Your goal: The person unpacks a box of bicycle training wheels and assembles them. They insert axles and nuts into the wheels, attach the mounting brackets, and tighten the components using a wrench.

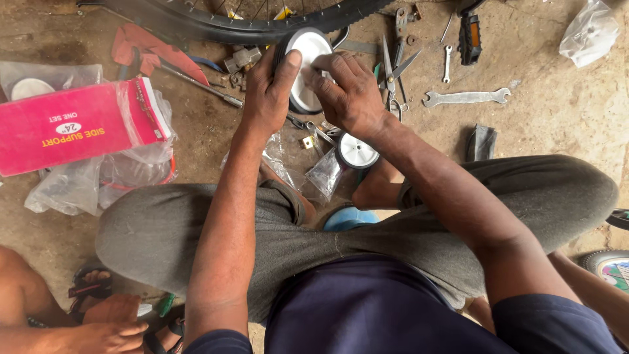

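— Tyre (262, 29) of the bicycle at the far edge, pink box (72, 124) left. And the hands?

— Both grip the small white training wheel (308, 62): left hand (265, 95) clasps its rim steady, right hand (350, 95) fingertips press its face. A second small wheel (357, 152) lies nearer.

Flat pink box (72, 124) with yellow and white print, wrapped in clear plastic, lying at the floor's (557, 124) left edge. Crumpled clear bag (590, 29) at the far right corner.
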